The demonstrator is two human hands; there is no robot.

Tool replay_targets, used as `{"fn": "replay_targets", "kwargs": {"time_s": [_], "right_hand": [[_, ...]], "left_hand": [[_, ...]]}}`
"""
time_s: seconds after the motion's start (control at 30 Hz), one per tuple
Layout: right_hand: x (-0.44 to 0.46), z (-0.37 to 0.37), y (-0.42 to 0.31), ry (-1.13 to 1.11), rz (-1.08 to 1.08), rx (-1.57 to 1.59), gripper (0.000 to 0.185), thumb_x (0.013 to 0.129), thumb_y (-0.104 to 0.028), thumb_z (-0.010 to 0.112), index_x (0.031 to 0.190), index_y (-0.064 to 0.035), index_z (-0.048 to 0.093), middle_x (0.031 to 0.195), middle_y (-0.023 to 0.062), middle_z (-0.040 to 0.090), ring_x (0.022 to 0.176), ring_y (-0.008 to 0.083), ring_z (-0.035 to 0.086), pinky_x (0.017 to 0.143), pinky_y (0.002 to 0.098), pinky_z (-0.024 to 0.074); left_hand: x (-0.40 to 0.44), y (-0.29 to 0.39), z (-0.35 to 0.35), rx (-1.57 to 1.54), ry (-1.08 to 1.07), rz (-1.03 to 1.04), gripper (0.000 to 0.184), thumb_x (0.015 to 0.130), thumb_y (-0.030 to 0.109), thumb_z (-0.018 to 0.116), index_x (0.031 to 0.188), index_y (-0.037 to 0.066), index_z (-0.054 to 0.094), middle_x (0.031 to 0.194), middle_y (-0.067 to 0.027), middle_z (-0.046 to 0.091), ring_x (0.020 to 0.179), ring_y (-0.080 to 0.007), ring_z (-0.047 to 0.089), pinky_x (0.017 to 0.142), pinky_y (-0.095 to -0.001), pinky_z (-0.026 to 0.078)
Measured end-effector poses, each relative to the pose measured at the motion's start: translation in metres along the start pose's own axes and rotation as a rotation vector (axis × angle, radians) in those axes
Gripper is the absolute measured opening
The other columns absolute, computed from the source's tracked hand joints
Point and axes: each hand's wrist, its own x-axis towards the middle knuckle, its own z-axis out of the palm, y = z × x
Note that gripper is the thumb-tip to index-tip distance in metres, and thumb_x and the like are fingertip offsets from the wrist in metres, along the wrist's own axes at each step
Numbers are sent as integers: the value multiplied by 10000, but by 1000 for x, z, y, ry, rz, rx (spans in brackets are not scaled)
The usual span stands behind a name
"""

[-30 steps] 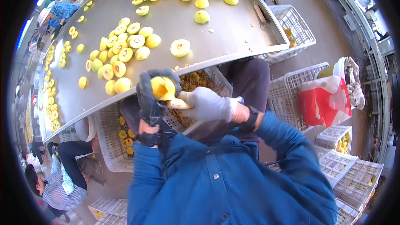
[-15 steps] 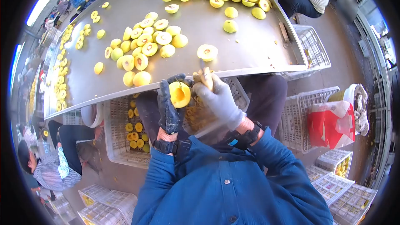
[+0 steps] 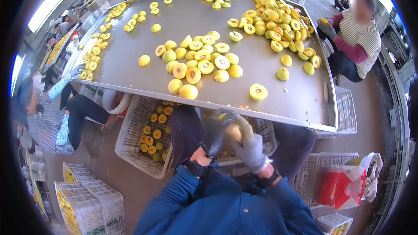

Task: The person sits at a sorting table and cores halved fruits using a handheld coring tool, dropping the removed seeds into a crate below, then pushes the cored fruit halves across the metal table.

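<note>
My left hand (image 3: 212,137), in a dark glove, is closed and smeared by motion below the table's front edge. A bit of a yellow peach half (image 3: 222,116) shows at its fingertips. My right hand (image 3: 250,146), in a grey glove with yellow-stained fingers, is closed close beside it. The small knife it holds is lost in the blur. Above the hands, a cut peach half with its pit (image 3: 258,92) lies near the edge of the metal table (image 3: 209,101). A group of peach halves (image 3: 202,55) sits farther left, many cut side up with brown pits.
A larger heap of peach halves (image 3: 278,21) is at the far right, beside a co-worker (image 3: 357,39). A wooden-handled tool (image 3: 325,92) lies by the right rim. Beneath the table a crate (image 3: 130,137) holds pitted halves. A red bag (image 3: 342,187) stands right; another person (image 3: 48,122) sits left.
The view has tilted up and turned, showing more of the table and room. My hands have come together, and the peach half in my left hand is now mostly covered.
</note>
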Motion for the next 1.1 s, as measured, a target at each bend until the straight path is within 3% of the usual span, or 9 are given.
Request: {"fn": "replay_targets", "kwargs": {"time_s": [0.07,0.23,0.33,0.4,0.5,0.6,0.63,0.87,1.1], "right_hand": [[4,-6,-5,0,13,26,618,791,-11,709,1370,-52,496,1010,183,698,831,342,715,717,362,558],[3,-12,4,27,27,89,543,836,-77,713,1340,-46,512,971,182,706,831,357,714,699,377,571],[-1,-22,4,19,298,261,512,848,-82,690,1326,-1,525,1076,131,684,947,210,670,820,313,531],[-4,-24,4,44,415,403,492,854,-76,673,1317,16,533,1103,96,671,972,150,636,847,289,514],[-6,-26,5,74,542,601,458,861,-75,658,1296,19,547,1113,69,657,983,126,604,866,281,502],[-9,-30,12,67,634,576,460,886,-124,673,1293,34,529,1074,90,658,981,134,603,855,300,506],[-14,-24,19,27,420,428,442,896,-122,675,1287,34,537,1066,81,652,956,117,593,841,287,506],[-43,-23,44,11,666,541,388,914,-119,656,1268,2,553,902,58,655,746,87,601,656,251,507],[-62,-25,73,-37,781,429,343,916,-135,649,1213,16,568,767,29,618,646,90,584,599,255,491]], "left_hand": [[0,-13,1,334,6,282,169,896,87,650,1052,34,687,1039,-79,691,951,-214,664,806,-311,530],[-4,-9,6,300,-97,433,213,926,79,635,1136,53,658,1037,-60,672,950,-165,632,817,-281,516],[-15,8,16,-546,-157,-160,277,949,53,598,1225,26,593,1053,-47,651,931,-122,617,802,-258,518],[-27,-1,8,-90,-172,22,277,900,47,578,1168,-9,621,1071,-133,662,970,-234,634,865,-315,514],[-24,2,13,3,-220,215,303,916,46,530,1205,-8,604,1087,-142,665,987,-260,641,897,-339,514],[-18,2,24,1,-128,24,228,948,125,602,1144,14,641,1072,-90,675,928,-173,639,845,-312,526],[-16,1,28,89,-76,4,214,947,152,636,1114,20,661,1070,-85,683,921,-161,640,840,-314,527],[-36,-6,-36,59,214,96,297,916,130,621,1193,26,598,1127,-92,653,1031,-150,606,926,-310,488],[-14,-36,-210,1306,423,406,592,880,246,649,1393,29,447,1352,-220,481,1261,-385,473,1063,-472,393]]}}
